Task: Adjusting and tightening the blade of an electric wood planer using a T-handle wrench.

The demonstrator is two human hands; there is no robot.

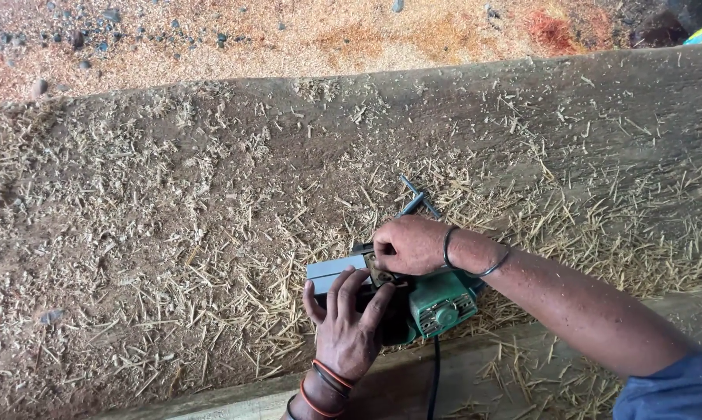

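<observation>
Lying nearest, along the bottom edge: a pale plank (475,381) dusted with shavings, with a black power cord (433,381) running down across it.

Resting just above, on the plank's far edge: a green electric planer (436,303) turned on its side, grey base plate (334,271) facing left.

Pressing against the planer body from below: left hand (349,327), red and black bands at the wrist, fingers (343,288) spread open and lying flat over the dark housing, not curling around anything.

Reaching in from the right: right hand (410,244), blue sleeve (674,389) at the lower right corner, thin dark bangles at the wrist. Fingers closing into a fist at the planer's top, beside the base plate; object gripped inside the fist hidden, so cannot tell.

Lying just beyond the right hand: a dark metal T-shaped tool (417,200) on the shavings.

Spreading behind: a broad dark wooden counter (522,109) covered with wood shavings (172,257), thickest at left.

Lying farthest: ground (289,35) strewn with sawdust and small stones.
</observation>
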